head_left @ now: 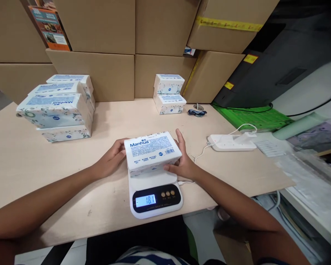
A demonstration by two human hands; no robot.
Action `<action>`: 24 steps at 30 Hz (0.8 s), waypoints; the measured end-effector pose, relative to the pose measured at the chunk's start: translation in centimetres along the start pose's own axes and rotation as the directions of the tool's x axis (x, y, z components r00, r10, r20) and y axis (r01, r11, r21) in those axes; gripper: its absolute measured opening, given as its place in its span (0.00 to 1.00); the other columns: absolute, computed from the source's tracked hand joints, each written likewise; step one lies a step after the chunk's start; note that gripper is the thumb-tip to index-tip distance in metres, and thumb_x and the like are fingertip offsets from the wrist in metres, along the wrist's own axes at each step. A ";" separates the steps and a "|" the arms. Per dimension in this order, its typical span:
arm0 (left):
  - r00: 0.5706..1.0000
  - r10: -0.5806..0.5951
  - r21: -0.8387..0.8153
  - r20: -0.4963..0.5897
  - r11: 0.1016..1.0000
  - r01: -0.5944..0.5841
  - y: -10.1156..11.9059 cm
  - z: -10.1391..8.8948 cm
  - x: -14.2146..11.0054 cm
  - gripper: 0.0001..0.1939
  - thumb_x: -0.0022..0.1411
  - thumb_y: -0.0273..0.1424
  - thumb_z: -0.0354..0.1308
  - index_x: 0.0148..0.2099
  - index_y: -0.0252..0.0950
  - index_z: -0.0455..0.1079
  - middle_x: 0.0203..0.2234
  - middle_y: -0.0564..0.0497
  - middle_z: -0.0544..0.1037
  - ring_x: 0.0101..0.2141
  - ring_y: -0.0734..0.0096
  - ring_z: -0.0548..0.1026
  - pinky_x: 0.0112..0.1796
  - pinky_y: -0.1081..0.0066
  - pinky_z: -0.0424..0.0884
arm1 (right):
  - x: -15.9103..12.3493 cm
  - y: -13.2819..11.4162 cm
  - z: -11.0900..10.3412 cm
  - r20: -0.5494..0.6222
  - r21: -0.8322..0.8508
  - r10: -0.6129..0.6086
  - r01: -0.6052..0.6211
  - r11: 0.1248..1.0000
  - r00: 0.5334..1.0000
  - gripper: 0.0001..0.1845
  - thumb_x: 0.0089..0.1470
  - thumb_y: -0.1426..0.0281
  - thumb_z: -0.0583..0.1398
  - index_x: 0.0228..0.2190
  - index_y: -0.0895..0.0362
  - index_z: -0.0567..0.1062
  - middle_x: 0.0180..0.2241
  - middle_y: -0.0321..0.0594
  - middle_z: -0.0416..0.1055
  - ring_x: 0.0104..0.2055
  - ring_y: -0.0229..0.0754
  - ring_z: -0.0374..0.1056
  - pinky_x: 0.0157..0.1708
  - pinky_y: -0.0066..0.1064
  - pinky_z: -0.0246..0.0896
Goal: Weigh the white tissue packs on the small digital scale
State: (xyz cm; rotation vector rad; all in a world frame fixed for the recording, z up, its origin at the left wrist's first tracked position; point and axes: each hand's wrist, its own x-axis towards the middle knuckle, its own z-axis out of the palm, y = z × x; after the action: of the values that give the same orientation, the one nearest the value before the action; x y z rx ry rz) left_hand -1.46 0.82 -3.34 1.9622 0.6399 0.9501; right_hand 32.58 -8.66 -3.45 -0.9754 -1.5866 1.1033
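Cardboard boxes (pixel 103 25) form a wall behind the pale wooden table (pixel 127 117). A group of wrapped tissue packs (pixel 55 106) stands at the table's far left; a smaller two-pack stack (pixel 169 94) stands near the boxes. The white digital scale (pixel 156 197), its lit display showing 18.1, lies at the near edge. Directly above its platform is the Manhua tissue pack (pixel 153 151), label upward; whether it bears on the platform cannot be told. The left hand (pixel 110 162), half curled, holds the pack's left end; the right hand (pixel 184 162), spread wide, grips the right end, thumb in front.
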 end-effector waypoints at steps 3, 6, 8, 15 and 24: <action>0.993 -0.070 0.028 0.097 0.997 0.068 0.9 -0.2 0.2 0.25 0.81 0.47 0.63 0.75 0.51 0.73 0.67 0.42 0.83 0.64 0.43 0.85 0.62 0.38 0.86 | 0.3 -0.2 -0.5 -0.028 -0.085 -0.033 0.031 0.996 0.999 0.94 0.52 0.47 0.82 0.81 0.35 0.15 0.81 0.57 0.57 0.83 0.66 0.60 0.82 0.70 0.52; 0.992 -0.071 0.034 0.102 0.997 0.068 1.1 -0.1 0.2 0.27 0.80 0.46 0.65 0.75 0.50 0.73 0.68 0.41 0.83 0.65 0.43 0.84 0.64 0.37 0.85 | 0.5 -0.3 -1.0 -0.013 -0.121 -0.046 0.044 0.992 0.999 0.93 0.50 0.48 0.83 0.84 0.36 0.21 0.80 0.56 0.59 0.82 0.66 0.61 0.82 0.69 0.53; 0.992 -0.069 0.022 0.106 0.998 0.067 1.0 -0.1 0.3 0.27 0.78 0.45 0.67 0.75 0.49 0.73 0.68 0.41 0.83 0.65 0.43 0.84 0.65 0.37 0.84 | 0.4 -0.4 -1.1 -0.001 -0.127 -0.039 0.039 0.991 0.999 0.89 0.50 0.49 0.83 0.85 0.37 0.27 0.81 0.55 0.57 0.84 0.67 0.58 0.83 0.68 0.52; 0.983 -0.076 -0.051 0.165 0.995 0.085 1.3 -0.5 0.6 0.29 0.76 0.44 0.70 0.75 0.48 0.73 0.70 0.40 0.82 0.69 0.43 0.81 0.68 0.36 0.80 | 0.2 -0.5 -0.9 0.045 -0.107 0.054 -0.049 0.993 0.998 0.93 0.47 0.53 0.85 0.85 0.36 0.24 0.84 0.55 0.53 0.84 0.68 0.58 0.81 0.71 0.54; 0.986 -0.050 -0.045 0.157 0.997 0.058 1.0 -0.6 0.8 0.33 0.73 0.45 0.74 0.74 0.45 0.74 0.69 0.37 0.82 0.69 0.44 0.81 0.70 0.38 0.79 | 0.5 -0.1 -1.6 0.015 -0.127 0.033 -0.031 0.991 0.999 0.98 0.42 0.52 0.87 0.84 0.36 0.22 0.83 0.56 0.55 0.86 0.67 0.54 0.83 0.71 0.47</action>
State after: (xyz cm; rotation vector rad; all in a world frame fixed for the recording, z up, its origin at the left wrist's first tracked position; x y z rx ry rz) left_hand -1.36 1.19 -1.98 1.9433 0.5719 0.7639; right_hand 33.99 -7.90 -2.98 -1.0807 -1.6760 1.0449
